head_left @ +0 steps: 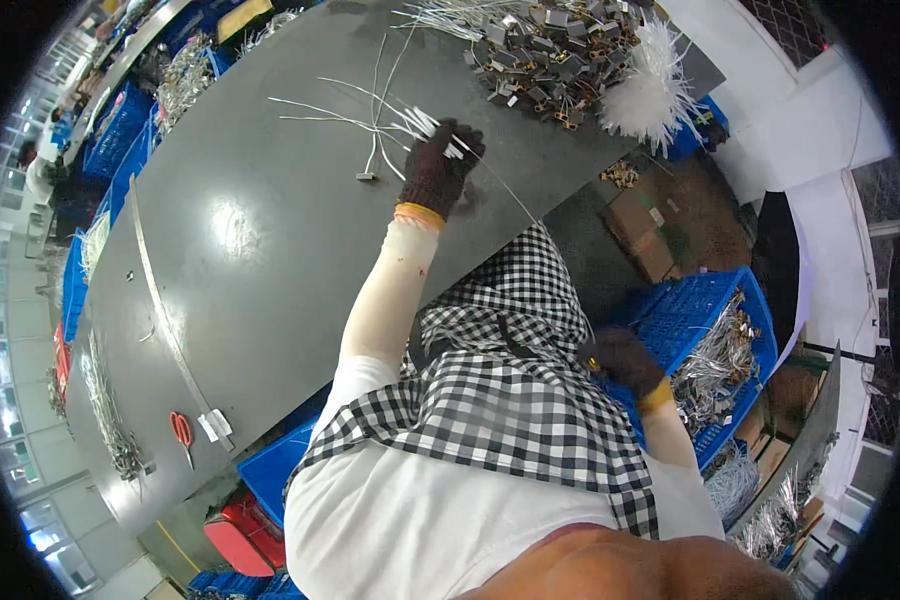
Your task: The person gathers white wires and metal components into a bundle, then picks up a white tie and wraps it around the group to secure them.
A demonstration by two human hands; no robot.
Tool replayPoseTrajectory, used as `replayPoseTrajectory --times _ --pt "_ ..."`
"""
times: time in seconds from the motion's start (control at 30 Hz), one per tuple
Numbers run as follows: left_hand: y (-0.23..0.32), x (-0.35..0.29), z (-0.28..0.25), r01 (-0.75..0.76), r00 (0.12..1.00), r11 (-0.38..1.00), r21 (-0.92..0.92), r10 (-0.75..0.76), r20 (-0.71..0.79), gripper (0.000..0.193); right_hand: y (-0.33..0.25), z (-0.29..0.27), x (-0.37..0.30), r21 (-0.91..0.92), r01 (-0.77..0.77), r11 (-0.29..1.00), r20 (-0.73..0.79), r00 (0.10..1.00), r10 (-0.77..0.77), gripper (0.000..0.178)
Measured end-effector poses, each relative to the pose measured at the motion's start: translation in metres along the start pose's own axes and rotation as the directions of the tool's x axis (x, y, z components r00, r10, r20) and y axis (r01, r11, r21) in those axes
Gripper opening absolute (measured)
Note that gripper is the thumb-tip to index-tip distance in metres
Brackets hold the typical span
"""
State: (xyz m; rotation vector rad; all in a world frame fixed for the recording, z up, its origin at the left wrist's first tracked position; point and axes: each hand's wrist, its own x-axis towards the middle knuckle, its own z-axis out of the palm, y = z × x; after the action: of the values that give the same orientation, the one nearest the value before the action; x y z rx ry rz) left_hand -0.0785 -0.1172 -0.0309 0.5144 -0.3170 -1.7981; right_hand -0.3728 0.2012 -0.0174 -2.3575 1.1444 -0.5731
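My left hand (442, 165), in a dark knitted glove, is closed around a bundle of white cables (417, 124) above the grey table. Their loose ends fan out to the left, and a small grey connector (366, 177) hangs or lies at one end. A single thin wire (510, 190) runs from this hand down past the table edge toward my apron. My right hand (625, 362), also gloved, is low beside the blue crate (705, 290). Its fingers look closed, with a small yellowish bit at the tips; what it holds is too small to name.
At the table's far side lie a heap of dark connectors (560, 60) and a bunch of white cables (652, 90). Red scissors (181, 430), a metal ruler (160, 300) and another cable bundle (110, 410) lie to the left. Cardboard boxes (638, 230) stand on the floor.
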Motion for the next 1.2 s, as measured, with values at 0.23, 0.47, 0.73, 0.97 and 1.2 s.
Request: replayPoseTrajectory --times 0.23,0.47,0.73,0.97,1.2 --pt "-0.045 -0.07 -0.002 -0.3 0.909 0.669 0.68 -0.017 0.417 0.029 0.022 0.017 0.111 0.693 -0.446 0.567 0.158 0.861 0.484 0.03" --pt "-0.011 -0.098 0.016 -0.682 0.728 -0.279 0.676 -0.17 0.664 0.026 0.017 0.02 0.198 0.965 -0.194 0.178 0.103 0.9 0.423 0.04" --pt "0.023 -0.069 -0.002 0.022 1.0 0.714 0.7 -0.003 -0.028 0.024 0.06 0.039 0.244 0.992 -0.11 0.055 0.073 0.886 0.457 0.037" --pt "0.052 -0.078 -0.014 0.148 0.968 0.745 0.651 0.026 -0.25 0.034 0.243 -0.002 0.236 -0.069 -0.542 0.838 -0.582 0.704 0.407 0.048" --pt "-0.004 -0.072 -0.02 0.29 0.957 0.776 0.56 -0.243 -0.158 0.023 0.255 -0.005 0.305 0.303 -0.796 0.524 -0.378 0.405 0.833 0.047"
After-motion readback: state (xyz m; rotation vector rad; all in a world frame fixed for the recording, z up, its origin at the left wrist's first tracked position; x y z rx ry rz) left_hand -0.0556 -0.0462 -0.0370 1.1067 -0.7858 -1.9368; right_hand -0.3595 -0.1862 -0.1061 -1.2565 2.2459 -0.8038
